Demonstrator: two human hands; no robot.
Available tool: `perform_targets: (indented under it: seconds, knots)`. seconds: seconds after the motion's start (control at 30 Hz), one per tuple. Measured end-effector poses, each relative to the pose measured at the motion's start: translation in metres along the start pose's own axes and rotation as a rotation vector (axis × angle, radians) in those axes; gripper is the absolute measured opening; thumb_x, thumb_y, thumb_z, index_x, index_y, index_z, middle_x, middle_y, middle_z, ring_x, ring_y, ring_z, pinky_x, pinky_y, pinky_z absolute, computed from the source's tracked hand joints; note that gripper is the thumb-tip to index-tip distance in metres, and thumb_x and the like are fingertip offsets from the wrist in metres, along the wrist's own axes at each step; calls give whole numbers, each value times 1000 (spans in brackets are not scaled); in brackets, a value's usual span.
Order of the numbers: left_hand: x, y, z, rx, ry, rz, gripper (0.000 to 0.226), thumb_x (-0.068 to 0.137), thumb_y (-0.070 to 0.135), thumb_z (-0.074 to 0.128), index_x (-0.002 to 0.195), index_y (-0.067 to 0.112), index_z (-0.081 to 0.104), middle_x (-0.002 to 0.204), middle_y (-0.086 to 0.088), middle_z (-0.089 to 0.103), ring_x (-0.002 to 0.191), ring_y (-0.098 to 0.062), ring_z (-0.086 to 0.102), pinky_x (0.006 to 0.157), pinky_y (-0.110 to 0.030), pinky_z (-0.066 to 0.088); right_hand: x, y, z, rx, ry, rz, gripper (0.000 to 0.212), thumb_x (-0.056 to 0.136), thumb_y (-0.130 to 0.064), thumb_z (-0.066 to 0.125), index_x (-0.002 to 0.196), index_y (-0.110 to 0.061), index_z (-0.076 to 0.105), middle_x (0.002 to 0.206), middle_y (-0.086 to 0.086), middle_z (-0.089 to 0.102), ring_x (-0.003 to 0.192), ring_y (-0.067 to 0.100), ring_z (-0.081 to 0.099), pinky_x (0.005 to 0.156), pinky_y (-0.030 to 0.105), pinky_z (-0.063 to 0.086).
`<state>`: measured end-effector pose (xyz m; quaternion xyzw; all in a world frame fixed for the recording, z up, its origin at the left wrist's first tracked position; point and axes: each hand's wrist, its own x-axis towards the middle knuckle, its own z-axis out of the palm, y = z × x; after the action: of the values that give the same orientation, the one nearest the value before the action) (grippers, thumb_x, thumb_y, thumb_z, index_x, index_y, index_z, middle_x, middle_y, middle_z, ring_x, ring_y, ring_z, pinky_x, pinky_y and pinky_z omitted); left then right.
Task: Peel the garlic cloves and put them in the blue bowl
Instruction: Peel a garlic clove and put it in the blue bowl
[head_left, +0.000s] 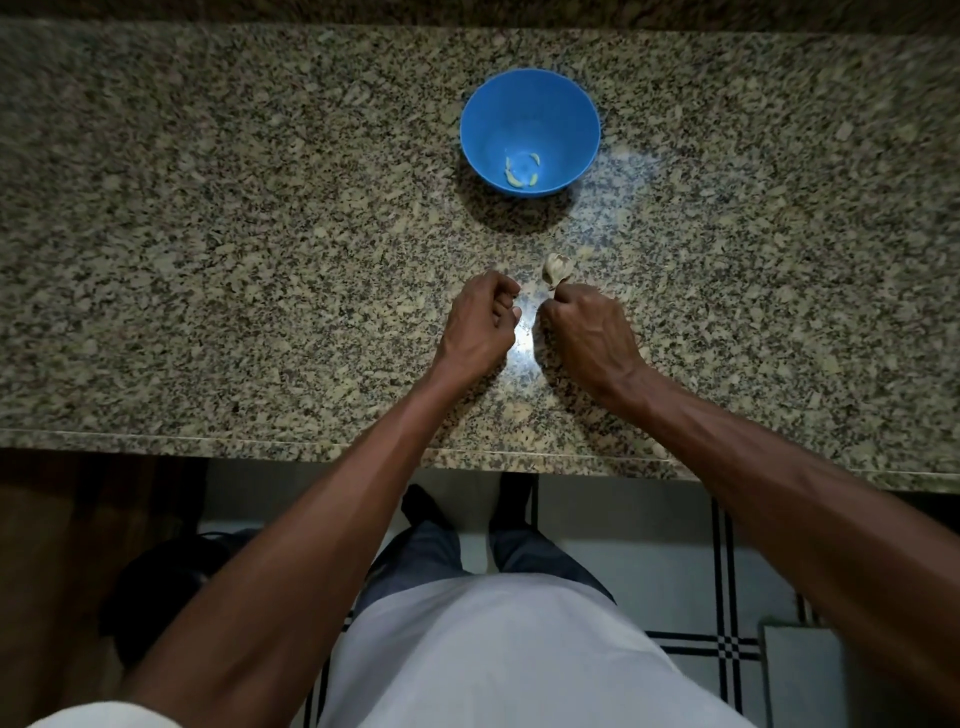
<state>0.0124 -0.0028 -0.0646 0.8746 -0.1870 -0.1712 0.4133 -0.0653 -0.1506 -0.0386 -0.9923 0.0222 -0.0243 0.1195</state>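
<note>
The garlic head (557, 269) is pinched at its near end by the curled fingers of the right hand (587, 330) on the surface (208, 234), presumably to steady it – the left hand (480, 319) is curled just beside, its hold unclear – while the blue bowl (571, 104), set farther off within reach, already holds peeled cloves (521, 171).

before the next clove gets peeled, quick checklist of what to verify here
1. Blue bowl upright on the counter: ok.
2. Peeled cloves already inside the bowl: ok.
3. Garlic piece within reach, at the right hand fingertips: ok.
4. Right hand actually gripping it: cannot tell.
5. Left hand holding a clove: cannot tell, fingers curled.
6. Path from hands to bowl unobstructed: ok.
</note>
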Motion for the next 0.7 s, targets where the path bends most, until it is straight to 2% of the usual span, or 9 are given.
perform_targets:
  seconds: [0.1, 0.27, 0.43, 0.53, 0.6, 0.7]
  knots:
    - [1, 0, 3, 21, 6, -5, 19, 97, 7, 58, 115, 14, 60, 112, -4, 59, 100, -16, 60, 89, -38, 58, 0, 1, -1, -18, 0, -45, 16, 92, 7, 67, 77, 2, 68, 73, 14, 60, 64, 16, 41, 52, 29, 41]
    - [2, 0, 5, 48, 13, 5, 17, 99, 7, 52, 113, 13, 61, 113, -4, 60, 103, -18, 59, 91, -39, 56, 5, -2, -3, -48, -31, -79, 17, 88, 9, 68, 73, 3, 66, 71, 14, 59, 63, 18, 42, 55, 28, 37]
    - [5, 2, 6, 51, 13, -19, 20, 98, 7, 49, 113, 14, 61, 113, -4, 61, 102, -18, 60, 89, -40, 57, 5, -1, -5, -34, -35, -79, 18, 92, 8, 63, 75, 3, 66, 73, 15, 59, 66, 18, 41, 56, 31, 42]
    - [5, 3, 5, 70, 5, -22, 20, 98, 7, 49, 113, 13, 61, 114, -6, 61, 102, -17, 59, 89, -38, 56, 7, 1, -5, -70, -64, -106, 15, 93, 7, 63, 79, 3, 68, 76, 15, 62, 65, 23, 54, 56, 36, 52]
    - [5, 4, 5, 65, 13, -24, 19, 98, 7, 49, 112, 12, 61, 113, -6, 61, 101, -17, 59, 88, -37, 56, 9, 0, -5, -90, -62, -104, 13, 90, 9, 66, 78, 4, 69, 75, 16, 63, 66, 27, 61, 54, 34, 48]
    - [3, 5, 7, 69, 25, -33, 17, 99, 7, 51, 111, 13, 61, 112, -5, 61, 101, -17, 59, 87, -37, 56, 10, -3, -7, -82, -81, -104, 14, 89, 10, 66, 77, 3, 69, 75, 15, 63, 66, 28, 62, 53, 33, 45]
